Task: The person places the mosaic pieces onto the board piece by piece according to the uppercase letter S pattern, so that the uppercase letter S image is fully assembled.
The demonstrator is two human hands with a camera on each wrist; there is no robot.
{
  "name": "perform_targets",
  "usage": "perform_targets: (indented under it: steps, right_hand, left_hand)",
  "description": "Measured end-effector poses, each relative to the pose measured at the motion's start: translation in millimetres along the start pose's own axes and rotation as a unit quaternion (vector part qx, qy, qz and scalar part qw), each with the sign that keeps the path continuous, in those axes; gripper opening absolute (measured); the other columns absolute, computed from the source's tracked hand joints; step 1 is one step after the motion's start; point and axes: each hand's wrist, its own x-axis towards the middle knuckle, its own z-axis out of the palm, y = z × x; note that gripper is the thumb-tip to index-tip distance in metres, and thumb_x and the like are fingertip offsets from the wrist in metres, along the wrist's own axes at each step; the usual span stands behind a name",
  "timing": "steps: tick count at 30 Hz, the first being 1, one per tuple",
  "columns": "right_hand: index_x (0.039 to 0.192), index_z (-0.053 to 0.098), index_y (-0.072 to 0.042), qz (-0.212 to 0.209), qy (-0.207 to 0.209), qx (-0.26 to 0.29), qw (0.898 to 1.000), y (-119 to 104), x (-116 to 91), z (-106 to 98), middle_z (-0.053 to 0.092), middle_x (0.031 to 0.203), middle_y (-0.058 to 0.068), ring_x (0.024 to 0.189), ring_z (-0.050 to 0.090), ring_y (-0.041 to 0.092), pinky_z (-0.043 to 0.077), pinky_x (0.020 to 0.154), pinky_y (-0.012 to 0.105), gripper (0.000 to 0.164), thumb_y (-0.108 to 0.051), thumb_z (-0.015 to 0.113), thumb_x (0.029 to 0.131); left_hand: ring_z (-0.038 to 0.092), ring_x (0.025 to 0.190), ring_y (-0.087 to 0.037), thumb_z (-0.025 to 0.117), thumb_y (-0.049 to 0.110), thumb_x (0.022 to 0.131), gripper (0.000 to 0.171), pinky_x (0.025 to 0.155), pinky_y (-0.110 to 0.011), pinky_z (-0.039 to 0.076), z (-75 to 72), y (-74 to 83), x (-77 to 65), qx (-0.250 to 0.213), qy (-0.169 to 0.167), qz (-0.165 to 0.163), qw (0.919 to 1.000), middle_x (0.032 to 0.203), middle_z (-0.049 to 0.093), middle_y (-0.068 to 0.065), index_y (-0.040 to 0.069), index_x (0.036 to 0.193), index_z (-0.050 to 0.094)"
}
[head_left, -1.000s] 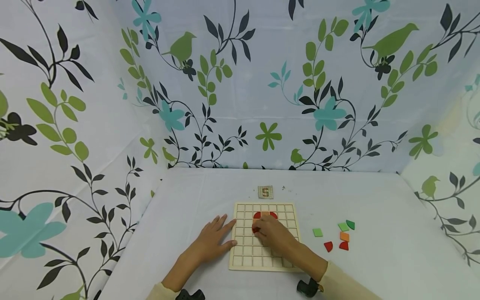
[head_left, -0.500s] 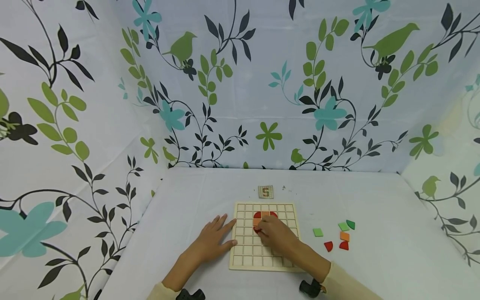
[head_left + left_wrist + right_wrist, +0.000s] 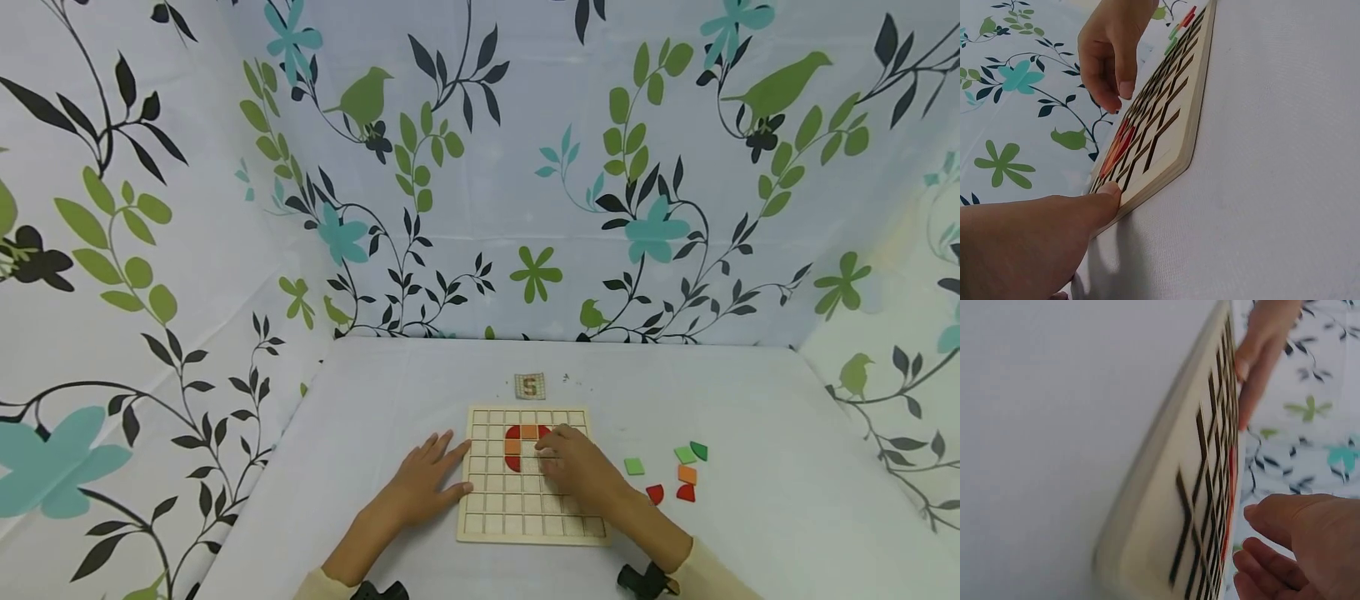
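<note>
Pale wood makes up the gridded board [image 3: 531,479], a flat square tray of small square cells lying on the white cloth-covered table [image 3: 750,517], its edges running square to the table's sides, so no axis is longer than the other.

At the board's left edge rests the left hand [image 3: 427,483], palm down on the cloth, fingers straight and slightly spread, their tips touching the wooden rim; the left wrist view shows one fingertip [image 3: 1110,190] pressed against the board's corner edge. It holds nothing.

On the board, in the upper middle cells, sit flat glossy tiles: an orange square [image 3: 529,432] between two red quarter-round pieces [image 3: 513,432], another orange square below the left red one, and a further red curved piece beneath that. Together they form a curve opening to the right.

Just right of these tiles the right hand [image 3: 577,467] hovers low over the grid, fingers loosely curled with tips together near the tiles' right side; the views do not show plainly whether it pinches a piece.

Beyond the board's far edge lies a small card marked with an S [image 3: 530,386]. To the right on the cloth, well apart from the board, lie loose tiles [image 3: 678,473]: light green squares, a dark green leaf shape, an orange square and two red quarter-rounds.
</note>
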Motion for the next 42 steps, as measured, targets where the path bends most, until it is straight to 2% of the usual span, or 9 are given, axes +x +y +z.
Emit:
perform_targets:
  steps: [3, 10, 16, 22, 33, 42]
  right_hand:
    - [0.123, 0.074, -0.009, 0.048, 0.013, 0.041, 0.998, 16.8, -5.7, -16.4, 0.068, 0.117, 0.002, 0.112, 0.066, 0.022, 0.059, 0.096, 0.045, 0.024, -0.011, 0.075, 0.099]
    - [0.134, 0.067, -0.006, 0.074, 0.051, 0.046, 0.995, 61.9, -32.5, -59.0, 0.067, 0.13, 0.01, 0.12, 0.066, 0.031, 0.057, 0.102, 0.049, 0.038, -0.015, 0.076, 0.099]
    - [0.137, 0.065, -0.002, 0.118, 0.015, 0.069, 0.991, 82.6, -51.7, -78.3, 0.066, 0.131, 0.015, 0.123, 0.063, 0.037, 0.054, 0.106, 0.054, 0.045, -0.018, 0.078, 0.096]
    - [0.136, 0.065, -0.002, 0.132, -0.028, 0.085, 0.987, 91.4, -60.6, -75.2, 0.064, 0.132, 0.013, 0.125, 0.062, 0.035, 0.053, 0.107, 0.053, 0.047, -0.018, 0.081, 0.094]
    - [0.13, 0.069, -0.007, 0.112, -0.015, 0.081, 0.99, 91.1, -63.6, -66.9, 0.065, 0.129, 0.007, 0.126, 0.063, 0.031, 0.052, 0.108, 0.052, 0.034, -0.013, 0.077, 0.097]
    - [0.122, 0.073, -0.01, 0.106, 0.0, 0.06, 0.993, 93.6, -64.2, -61.4, 0.066, 0.122, 0.003, 0.122, 0.065, 0.029, 0.053, 0.106, 0.05, 0.023, -0.01, 0.075, 0.098]
  left_hand:
    - [0.024, 0.159, -0.047, 0.061, 0.054, 0.104, 0.071, 0.124, -0.069, 0.023, -3.8, 3.2, -0.9, -0.004, -0.006, -0.003, 1.0, 0.172, 0.029, -0.019, 0.021, 0.164, 0.042]
    - [0.024, 0.159, -0.046, 0.061, 0.054, 0.104, 0.071, 0.124, -0.069, 0.023, -3.9, 4.3, -1.8, -0.003, -0.009, -0.003, 1.0, 0.172, 0.029, -0.019, 0.021, 0.164, 0.041]
    - [0.023, 0.159, -0.046, 0.06, 0.055, 0.104, 0.071, 0.125, -0.069, 0.022, -2.5, 2.8, -1.3, -0.005, -0.007, -0.009, 0.9999, 0.172, 0.029, -0.018, 0.022, 0.164, 0.041]
    - [0.024, 0.159, -0.046, 0.061, 0.055, 0.104, 0.071, 0.125, -0.069, 0.022, -2.2, 2.9, -1.0, -0.004, -0.005, -0.008, 0.9999, 0.172, 0.029, -0.018, 0.022, 0.164, 0.042]
    - [0.025, 0.158, -0.049, 0.061, 0.052, 0.104, 0.071, 0.123, -0.071, 0.023, -4.4, 3.7, -2.0, -0.005, -0.002, 0.005, 1.0, 0.171, 0.03, -0.021, 0.018, 0.163, 0.043]
    - [0.023, 0.159, -0.046, 0.059, 0.055, 0.104, 0.071, 0.124, -0.069, 0.023, -0.8, 0.6, 0.3, 0.002, -0.006, -0.003, 1.0, 0.172, 0.028, -0.018, 0.023, 0.164, 0.04]
